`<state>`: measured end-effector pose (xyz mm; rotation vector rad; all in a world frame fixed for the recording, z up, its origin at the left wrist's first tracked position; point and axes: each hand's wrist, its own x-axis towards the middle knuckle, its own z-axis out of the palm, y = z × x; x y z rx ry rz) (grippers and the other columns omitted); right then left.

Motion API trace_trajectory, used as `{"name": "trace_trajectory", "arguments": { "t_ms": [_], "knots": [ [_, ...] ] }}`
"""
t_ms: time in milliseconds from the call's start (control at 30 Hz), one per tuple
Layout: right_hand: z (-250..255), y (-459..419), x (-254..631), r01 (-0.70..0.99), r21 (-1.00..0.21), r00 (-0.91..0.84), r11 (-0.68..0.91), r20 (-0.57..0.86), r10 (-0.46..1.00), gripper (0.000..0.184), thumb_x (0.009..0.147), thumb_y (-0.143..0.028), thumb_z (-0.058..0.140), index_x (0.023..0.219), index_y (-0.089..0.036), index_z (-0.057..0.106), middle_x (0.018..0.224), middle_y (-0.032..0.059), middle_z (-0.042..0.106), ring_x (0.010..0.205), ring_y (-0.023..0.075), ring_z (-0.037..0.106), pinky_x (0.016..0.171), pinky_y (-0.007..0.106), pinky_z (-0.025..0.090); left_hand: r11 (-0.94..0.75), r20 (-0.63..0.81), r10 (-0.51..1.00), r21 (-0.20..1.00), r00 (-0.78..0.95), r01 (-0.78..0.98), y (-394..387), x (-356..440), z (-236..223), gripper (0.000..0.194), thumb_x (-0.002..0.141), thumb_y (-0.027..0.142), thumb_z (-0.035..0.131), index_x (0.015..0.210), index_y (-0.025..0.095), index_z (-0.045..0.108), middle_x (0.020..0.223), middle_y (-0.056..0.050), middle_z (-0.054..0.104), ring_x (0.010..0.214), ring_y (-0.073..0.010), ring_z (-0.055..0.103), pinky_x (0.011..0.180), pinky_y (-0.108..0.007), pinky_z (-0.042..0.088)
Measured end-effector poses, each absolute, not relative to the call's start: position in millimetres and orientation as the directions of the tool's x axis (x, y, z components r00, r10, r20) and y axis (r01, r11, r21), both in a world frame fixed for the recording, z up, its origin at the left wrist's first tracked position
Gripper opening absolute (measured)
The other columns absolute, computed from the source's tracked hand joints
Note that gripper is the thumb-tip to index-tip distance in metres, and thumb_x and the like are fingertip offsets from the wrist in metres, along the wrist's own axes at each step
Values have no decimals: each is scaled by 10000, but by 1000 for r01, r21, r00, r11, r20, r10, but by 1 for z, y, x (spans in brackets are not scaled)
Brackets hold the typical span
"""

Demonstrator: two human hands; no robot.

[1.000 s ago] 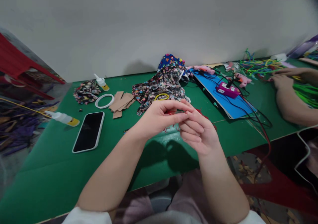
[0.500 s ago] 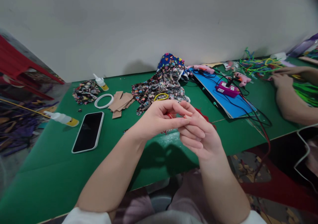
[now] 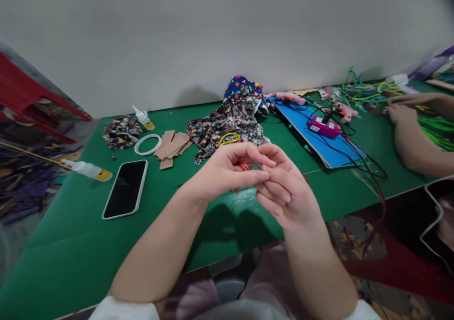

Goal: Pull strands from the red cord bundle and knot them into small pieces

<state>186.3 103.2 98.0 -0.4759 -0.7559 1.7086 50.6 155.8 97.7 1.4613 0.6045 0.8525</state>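
Head view: left hand (image 3: pixel 230 171) and right hand (image 3: pixel 289 190) meet near red thread (image 3: pixel 243 166)

At the left, a nozzled bottle (image 3: pixel 87 169) and a phone (image 3: pixel 126 187) are on the green table (image 3: pixel 71 253). Next come a white ring (image 3: pixel 136 147), cardboard strips (image 3: pixel 172 150) and floral cloth (image 3: pixel 237 114). Before the cloth, the left hand arches, thumb and forefinger curved toward each other, the thread showing between them. Their tips meet the right hand's curled fingers; whether either hand pinches the thread, I cannot tell. Farther right, a purple power strip (image 3: pixel 324 127) sits on a blue folder (image 3: pixel 342 155); beyond is a co-worker's hand (image 3: pixel 402 113).
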Motion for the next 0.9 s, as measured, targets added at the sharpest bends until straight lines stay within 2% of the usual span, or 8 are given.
{"name": "trace_trajectory", "arguments": {
  "t_ms": [100,467,633,800,900],
  "knots": [
    [99,103,187,-699,-699,-278,-148,75,958,195,829,-137,514,987,-241,560,401,-144,284,294,13,158,300,69,349,-125,190,785,981,589,-150,157,49,97,189,691,289,737,826,169,681,659,8,578,498,-48,474,423,-166,349],
    [99,101,186,-711,-686,-310,-158,104,945,205,842,-124,495,999,-243,550,400,-144,280,295,13,154,306,66,361,-154,218,784,975,582,-159,155,48,99,178,690,285,739,803,159,684,718,-21,631,544,-69,530,452,-178,380],
    [98,101,185,-706,-696,-280,-129,107,954,199,833,-124,511,985,-243,557,404,-144,284,295,9,167,300,62,361,-128,196,793,979,576,-157,153,48,100,186,678,270,748,800,149,676,738,-26,644,535,-64,536,451,-175,389],
    [96,101,185,-685,-726,-227,-67,124,966,204,817,-130,546,984,-243,575,431,-139,300,304,3,184,306,66,375,-75,200,778,971,596,-228,152,50,102,130,699,223,734,802,168,678,746,-6,637,532,-47,548,466,-162,410],
    [96,101,183,-678,-735,-187,-16,152,970,203,806,-131,562,975,-243,579,469,-129,356,319,-1,206,315,72,388,-25,183,770,966,611,-257,151,51,102,124,713,219,721,812,165,670,748,-4,637,534,-52,572,478,-162,436]
  ]
}}
